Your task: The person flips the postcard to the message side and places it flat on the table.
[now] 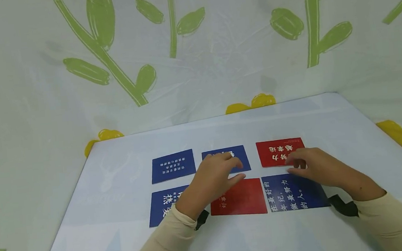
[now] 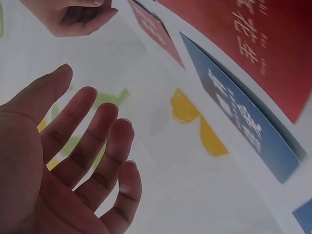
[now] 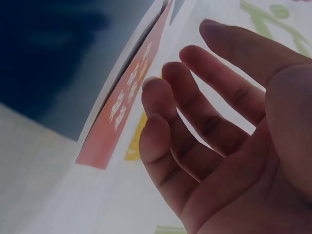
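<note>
My left hand (image 1: 211,178) hangs over the middle cards with fingers loosely bent and nothing held. In the head view it partly covers the back middle blue card (image 1: 242,153) and the front red card (image 1: 245,201). Over on the right, my right hand (image 1: 314,167) is also empty, its fingers relaxed. It overlaps the edges of the back red card (image 1: 269,149) and the front blue card (image 1: 289,193) with white lettering. Both wrist views show spread, softly curved fingers beside the cards, with no card between them.
Two more blue cards lie at the left, one at the back (image 1: 172,166) and one in front (image 1: 158,209), the latter partly behind my left arm. The cards form two rows on a white table (image 1: 115,212). A white sheet (image 1: 217,64) with green plant prints hangs behind.
</note>
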